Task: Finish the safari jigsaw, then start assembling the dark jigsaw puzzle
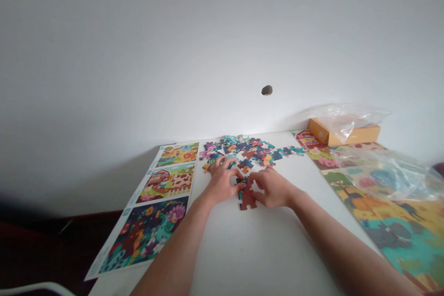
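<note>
Several joined jigsaw puzzle pieces [247, 199], brown with dark blue and teal at the far and left edges, lie flat on the white table between my hands. My left hand [222, 182] has its thumb and index finger closed at the upper left edge of these pieces. Its other fingers reach toward the loose puzzle pieces [248, 151]. From the other side, my right hand [272, 188] grips the upper right part of the joined pieces with bent fingers. Fingertips partly cover the top of the joined pieces.
A picture sheet [173, 184] with three scenes lies at the left table edge. On the right are an assembled animal puzzle [381, 236], a clear plastic bag [405, 178] on it, and an orange box [354, 135] under more plastic. A white wall [222, 55] with a hole stands behind.
</note>
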### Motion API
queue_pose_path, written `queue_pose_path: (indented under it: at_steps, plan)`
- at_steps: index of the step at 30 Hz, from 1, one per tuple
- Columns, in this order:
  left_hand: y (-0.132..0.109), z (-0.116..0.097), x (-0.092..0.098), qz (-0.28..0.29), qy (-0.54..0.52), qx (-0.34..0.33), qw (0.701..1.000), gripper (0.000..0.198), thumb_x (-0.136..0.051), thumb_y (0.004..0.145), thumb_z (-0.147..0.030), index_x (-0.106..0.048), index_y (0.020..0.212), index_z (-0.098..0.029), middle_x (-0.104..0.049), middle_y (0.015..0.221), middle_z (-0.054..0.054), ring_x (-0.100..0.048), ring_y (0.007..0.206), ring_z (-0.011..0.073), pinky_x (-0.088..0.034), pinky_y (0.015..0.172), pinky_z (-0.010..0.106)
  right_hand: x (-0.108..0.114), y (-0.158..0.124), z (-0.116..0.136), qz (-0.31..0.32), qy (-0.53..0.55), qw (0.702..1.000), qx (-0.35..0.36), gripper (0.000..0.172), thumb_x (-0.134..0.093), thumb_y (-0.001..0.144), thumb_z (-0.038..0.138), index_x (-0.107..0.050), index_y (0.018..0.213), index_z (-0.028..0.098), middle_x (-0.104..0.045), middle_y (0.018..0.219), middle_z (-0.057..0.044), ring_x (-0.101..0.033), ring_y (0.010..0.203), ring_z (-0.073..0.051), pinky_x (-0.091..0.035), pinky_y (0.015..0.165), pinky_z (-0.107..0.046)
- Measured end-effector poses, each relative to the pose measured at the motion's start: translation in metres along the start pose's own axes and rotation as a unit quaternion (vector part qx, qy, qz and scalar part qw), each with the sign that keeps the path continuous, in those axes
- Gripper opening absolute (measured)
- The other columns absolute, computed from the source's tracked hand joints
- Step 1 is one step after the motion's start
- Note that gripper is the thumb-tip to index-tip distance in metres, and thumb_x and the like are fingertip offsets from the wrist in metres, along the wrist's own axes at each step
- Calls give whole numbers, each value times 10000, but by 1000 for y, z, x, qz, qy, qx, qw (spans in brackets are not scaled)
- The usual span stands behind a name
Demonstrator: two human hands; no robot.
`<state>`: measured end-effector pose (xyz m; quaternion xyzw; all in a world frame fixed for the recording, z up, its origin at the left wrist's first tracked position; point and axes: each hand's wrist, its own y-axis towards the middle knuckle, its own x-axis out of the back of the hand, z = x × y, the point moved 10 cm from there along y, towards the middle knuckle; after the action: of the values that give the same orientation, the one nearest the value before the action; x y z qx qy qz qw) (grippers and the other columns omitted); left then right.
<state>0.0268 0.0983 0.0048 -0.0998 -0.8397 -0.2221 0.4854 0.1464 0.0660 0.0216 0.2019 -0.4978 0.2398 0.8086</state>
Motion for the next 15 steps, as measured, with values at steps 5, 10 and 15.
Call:
queue_pose_path:
  at_steps: [5, 10, 15]
  plan:
    - [0, -1, 1, -3, 1, -3, 1000, 77, -779, 733, -306, -790, 808, -295, -553, 1408, 15, -286, 1403, 386, -284, 1147, 587, -4, 1, 5, 4, 30, 999, 20, 124, -625, 786, 243, -717, 868, 225, -719, 726, -3, -626, 658, -153, -414, 712, -262]
    - [1, -1, 1, -5, 3, -7, 1000, 76, -758, 744, -292, -788, 814, -293, -546, 1415, 13, -290, 1404, 382, -276, 1150, 585, -4, 1, 7, 0, 37, 999, 27, 125, -617, 791, 241, -718, 862, 219, -740, 771, -9, -619, 649, -142, -419, 694, -248]
    - [0, -1, 0, 10, -4, -8, 1000, 95, -768, 744, -314, -791, 835, -298, -524, 1434, 12, -264, 1420, 387, -258, 1155, 593, 1, 2, 1, -26, 34, 999, 9, 213, -553, 792, 182, -729, 912, 205, -699, 682, -7, -617, 616, -147, -410, 681, -247]
